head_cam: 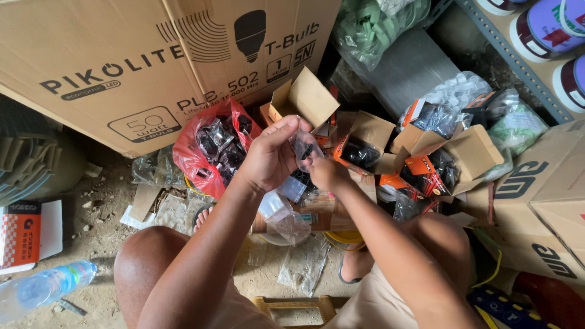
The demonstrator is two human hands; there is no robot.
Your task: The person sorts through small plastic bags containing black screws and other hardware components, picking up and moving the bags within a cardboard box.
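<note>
Plastic bottle [46, 287] left; small boxes [426, 161] right.

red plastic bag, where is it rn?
In the head view, the red plastic bag sits left of centre on the ground, against the large cardboard box, just left of the left hand.

i counted one big cardboard carton [122, 67] at the back, one red plastic bag [210, 149] of dark parts, and one small clear packet [304, 148]. three small orange boxes [426, 170] stood open. one water bottle [42, 289] lay on the floor. one red-and-white box [21, 234] sat left. three purple-lidded tins [539, 30] were on the shelf.
</note>
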